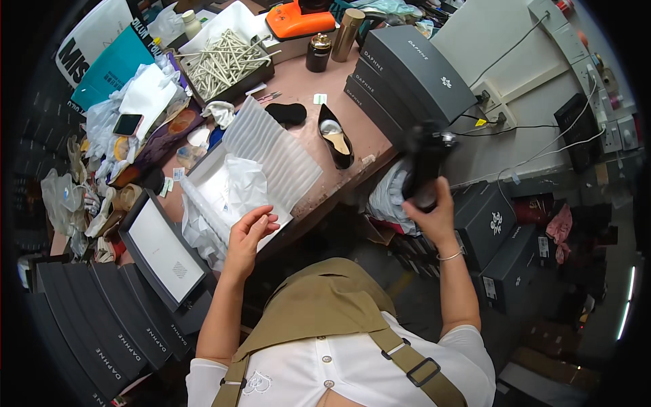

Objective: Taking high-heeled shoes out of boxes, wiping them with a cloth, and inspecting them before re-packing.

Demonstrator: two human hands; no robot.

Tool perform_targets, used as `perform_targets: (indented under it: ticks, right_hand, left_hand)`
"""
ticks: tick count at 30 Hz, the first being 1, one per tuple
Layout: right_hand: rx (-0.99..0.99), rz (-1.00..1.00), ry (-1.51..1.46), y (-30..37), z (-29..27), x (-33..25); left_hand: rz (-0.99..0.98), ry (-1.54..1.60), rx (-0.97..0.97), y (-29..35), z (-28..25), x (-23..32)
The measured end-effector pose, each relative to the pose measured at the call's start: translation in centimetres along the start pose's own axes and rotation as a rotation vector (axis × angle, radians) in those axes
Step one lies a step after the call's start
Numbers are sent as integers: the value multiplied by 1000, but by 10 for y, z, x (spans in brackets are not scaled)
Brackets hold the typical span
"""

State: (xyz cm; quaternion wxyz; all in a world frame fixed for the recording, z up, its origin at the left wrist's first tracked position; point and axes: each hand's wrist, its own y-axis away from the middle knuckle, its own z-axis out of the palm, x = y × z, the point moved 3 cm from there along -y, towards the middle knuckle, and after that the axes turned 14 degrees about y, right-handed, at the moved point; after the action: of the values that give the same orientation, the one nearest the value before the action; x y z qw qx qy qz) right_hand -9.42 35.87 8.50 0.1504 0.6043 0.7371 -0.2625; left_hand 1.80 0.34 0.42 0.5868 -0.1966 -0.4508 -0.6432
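Observation:
My right hand grips a black elongated thing smeared by motion, with a shiny part near its far end; its kind cannot be made out. It hangs off the table's right edge, beside the stacked shoe boxes. My left hand has loosely bent fingers with nothing in them, above the near corner of an open shoe box. White tissue paper and a ribbed foam sheet lie in and over that box. A black pointed shoe with a pale insole and a white wad inside stands on the table.
Dark shoe boxes are stacked at the table's back right; more boxes stand at lower left. A box lid leans near my left forearm. A tray of pale sticks, a dark jar and an orange device sit at the back.

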Motion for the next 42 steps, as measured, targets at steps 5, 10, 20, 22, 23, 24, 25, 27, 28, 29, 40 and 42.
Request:
perform_targets:
  ticks: [5, 10, 20, 22, 23, 24, 25, 27, 28, 29, 40, 42]
  right_hand:
    - [636, -124, -79, -25, -57, -10]
    - [-139, 114, 208, 6, 226, 158]
    - [-575, 175, -818, -6, 138, 12]
    - [-772, 191, -1040, -7, 138, -28]
    - [-832, 233, -1095, -8, 144, -39]
    - [-898, 231, -1146, -9, 147, -53]
    - [-975, 215, -1171, -12, 151, -64]
    - [-1159, 172, -1215, -16, 162, -78]
    - [-1267, 145, -1233, -17, 169, -84]
    - [-1368, 132, -1224, -15, 170, -98]
    - [-960, -134, -632, -114, 192, -117]
    - [-374, -400, -262, -170, 208, -102]
  left_hand:
    - [-43, 63, 161, 38, -25, -27]
    - [-68, -14, 182, 58, -29, -26]
    - [38, -5, 101, 24, 5, -15]
    - [106, -37, 91, 9, 19, -8]
    - [137, -68, 89, 2, 23, -5]
    - [159, -102, 96, -1, 28, 1]
    - [174, -99, 136, -3, 31, 7]
    - [213, -114, 153, -7, 30, 15]
    - [240, -41, 177, -9, 24, 15]
    - [263, 35, 184, -13, 20, 13]
    - [213, 708, 346, 26, -43, -2]
    - [165, 645, 348, 31, -34, 10]
